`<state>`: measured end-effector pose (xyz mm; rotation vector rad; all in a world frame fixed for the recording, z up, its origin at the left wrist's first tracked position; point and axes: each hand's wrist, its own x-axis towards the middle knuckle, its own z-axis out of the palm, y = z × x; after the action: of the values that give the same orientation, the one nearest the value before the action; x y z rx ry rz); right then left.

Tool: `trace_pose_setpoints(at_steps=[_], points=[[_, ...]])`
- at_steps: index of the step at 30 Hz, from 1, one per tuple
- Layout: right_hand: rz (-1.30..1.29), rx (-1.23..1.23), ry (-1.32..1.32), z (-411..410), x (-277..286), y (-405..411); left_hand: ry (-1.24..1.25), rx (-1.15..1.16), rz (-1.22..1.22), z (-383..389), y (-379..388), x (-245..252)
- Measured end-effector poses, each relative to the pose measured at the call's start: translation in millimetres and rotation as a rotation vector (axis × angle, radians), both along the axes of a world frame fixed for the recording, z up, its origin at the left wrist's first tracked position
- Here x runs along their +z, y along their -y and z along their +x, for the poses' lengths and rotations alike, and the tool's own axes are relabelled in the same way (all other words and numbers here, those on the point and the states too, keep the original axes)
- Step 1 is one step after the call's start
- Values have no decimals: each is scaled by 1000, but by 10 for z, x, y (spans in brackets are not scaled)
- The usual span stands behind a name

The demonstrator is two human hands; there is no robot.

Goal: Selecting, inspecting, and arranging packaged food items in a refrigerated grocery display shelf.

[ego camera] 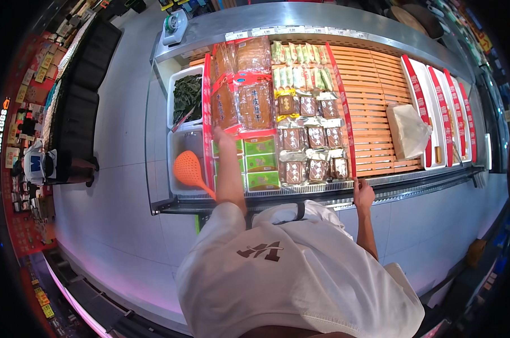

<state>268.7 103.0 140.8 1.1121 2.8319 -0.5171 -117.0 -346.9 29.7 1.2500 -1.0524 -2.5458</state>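
My left hand (224, 136), blurred, reaches over the front edge of large flat packs of dried tofu (255, 103), close beside a red divider strip (207, 105). Whether its fingers hold anything is hidden. Beneath my left forearm lie small green boxes (261, 162) in a few rows. My right hand (364, 193) is at the counter's front rail, fingers closed on the near end of another red divider strip (343, 110). Left of that strip stand rows of small brown vacuum packs (307, 137), with green-and-white wrapped sticks (299, 78) behind them.
An orange slotted scoop (188, 169) rests in a white tub (176, 139); dark seaweed (189, 95) fills the tub behind. On the wooden slats (364, 84) at right sits a plastic-wrapped pale block (407, 131), near white trays (436, 156). A person (48, 162) stands far left.
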Motion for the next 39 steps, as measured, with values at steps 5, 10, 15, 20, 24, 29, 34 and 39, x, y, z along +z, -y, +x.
trace_pose_setpoints(at_steps=[5,10,15,20,24,29,34,39], points=[[15,-17,-8,97,-69,-54,184,34,-184,57,-250,91],[19,-33,-18,151,-129,-89,355,116,-265,157,-341,65],[29,-15,-24,81,-78,-38,236,103,-7,89,-15,-197],[55,-30,-2,120,-93,-75,78,-52,60,137,-14,-349],[38,-19,-2,71,-32,-37,4,-102,127,19,215,-522],[13,-21,-4,65,-32,-34,326,-303,-372,-133,307,-758],[32,-64,30,137,-28,-61,304,-433,-721,-47,85,-979],[32,-41,11,135,-69,-58,52,-237,-649,82,169,-875]])
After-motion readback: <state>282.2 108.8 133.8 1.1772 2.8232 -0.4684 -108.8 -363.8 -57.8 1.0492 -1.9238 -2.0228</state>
